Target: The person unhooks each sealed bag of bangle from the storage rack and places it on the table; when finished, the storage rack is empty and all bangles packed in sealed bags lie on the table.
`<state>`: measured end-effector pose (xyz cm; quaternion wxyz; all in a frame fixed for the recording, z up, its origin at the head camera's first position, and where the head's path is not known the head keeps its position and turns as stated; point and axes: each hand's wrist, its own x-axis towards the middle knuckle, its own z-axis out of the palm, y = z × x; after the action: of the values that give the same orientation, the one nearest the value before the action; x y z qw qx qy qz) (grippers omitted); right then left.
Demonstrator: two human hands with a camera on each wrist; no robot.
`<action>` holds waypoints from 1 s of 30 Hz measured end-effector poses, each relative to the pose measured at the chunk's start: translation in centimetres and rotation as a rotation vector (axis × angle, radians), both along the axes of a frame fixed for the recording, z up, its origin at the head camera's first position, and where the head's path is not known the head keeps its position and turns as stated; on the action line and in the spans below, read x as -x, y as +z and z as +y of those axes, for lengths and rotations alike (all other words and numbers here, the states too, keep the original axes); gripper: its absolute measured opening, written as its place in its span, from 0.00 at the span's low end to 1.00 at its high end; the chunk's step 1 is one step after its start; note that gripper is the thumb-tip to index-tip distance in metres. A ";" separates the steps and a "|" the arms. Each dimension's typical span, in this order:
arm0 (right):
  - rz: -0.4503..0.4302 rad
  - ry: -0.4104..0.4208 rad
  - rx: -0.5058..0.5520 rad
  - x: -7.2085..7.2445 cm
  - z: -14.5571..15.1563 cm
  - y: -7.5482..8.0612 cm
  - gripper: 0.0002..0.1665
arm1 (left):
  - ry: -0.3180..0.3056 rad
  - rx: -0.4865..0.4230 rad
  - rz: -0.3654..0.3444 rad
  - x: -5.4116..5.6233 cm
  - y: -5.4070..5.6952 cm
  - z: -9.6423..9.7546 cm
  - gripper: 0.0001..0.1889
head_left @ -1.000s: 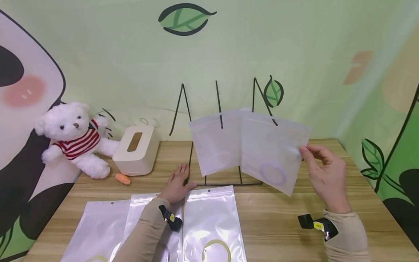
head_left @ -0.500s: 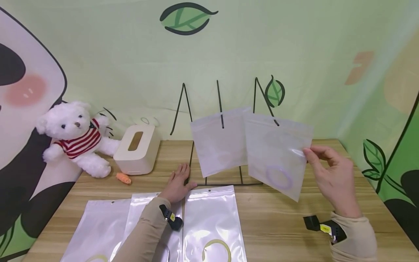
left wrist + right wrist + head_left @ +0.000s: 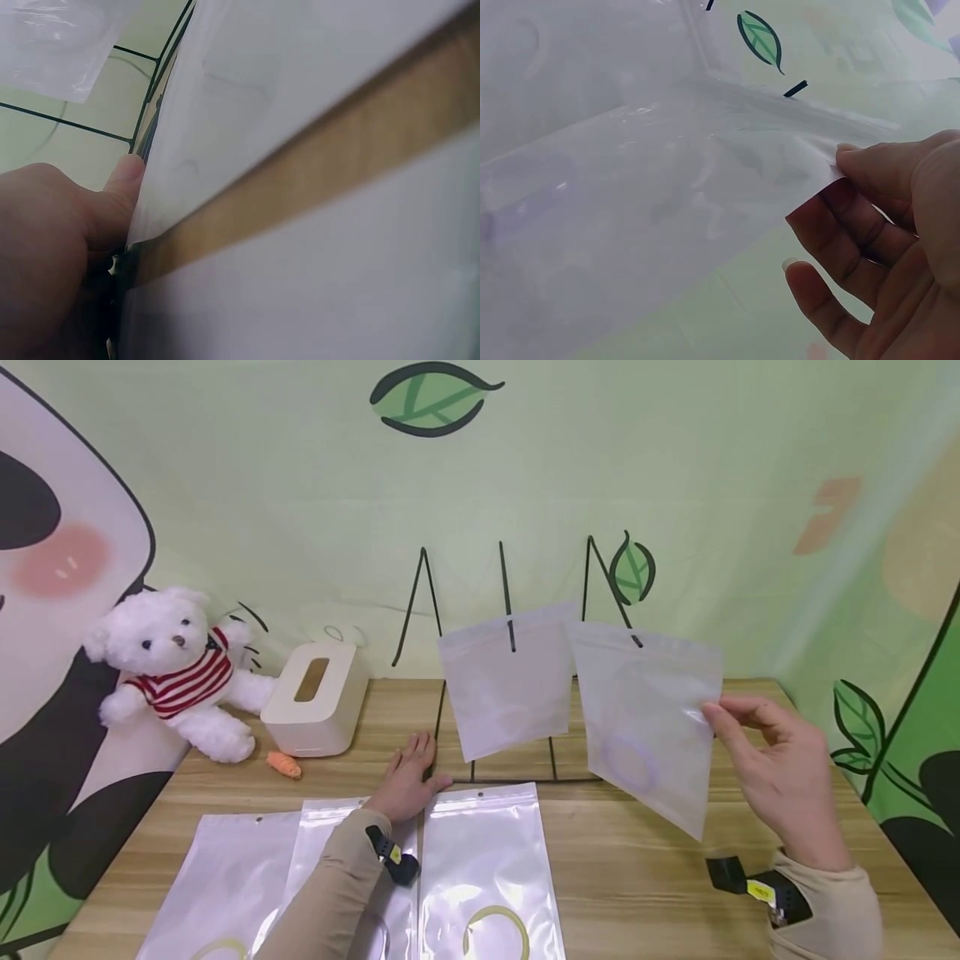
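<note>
In the head view my right hand [image 3: 780,768] pinches the right edge of a translucent zip bag [image 3: 667,718] between thumb and fingers. A pale purple ring [image 3: 630,762] shows inside that bag. The tip of the right hook [image 3: 633,631] of a black wire display stand [image 3: 540,781] shows in front of its top strip. Another zip bag [image 3: 506,693] hangs at the middle hook [image 3: 504,577]. With fingers extended, my left hand [image 3: 405,785] rests at the left corner of the stand's base. The right wrist view shows the pinched bag edge [image 3: 825,154] close up.
Several zip bags lie in front on the wooden table [image 3: 645,877]; one bag [image 3: 483,843] holds a yellow ring [image 3: 517,917]. A cream tissue box [image 3: 318,727], an orange object [image 3: 283,766] and a white teddy bear [image 3: 180,677] stand at left. The left hook [image 3: 422,577] carries nothing.
My right hand has moved right and slightly down, drawing the pinched bag away from the middle one, so a gap now shows between them. The left hand has stayed at the base.
</note>
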<state>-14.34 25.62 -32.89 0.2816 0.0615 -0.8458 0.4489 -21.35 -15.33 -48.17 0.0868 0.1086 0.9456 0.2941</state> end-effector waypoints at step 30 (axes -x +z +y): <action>0.061 0.032 -0.040 -1.1 -0.3 1.2 0.07 | 0.003 0.018 0.021 -0.1 -0.1 0.1 0.40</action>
<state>-13.28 25.32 -31.74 0.2987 0.0941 -0.8446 0.4341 -21.29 -15.26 -48.27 0.0772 0.1093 0.9493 0.2843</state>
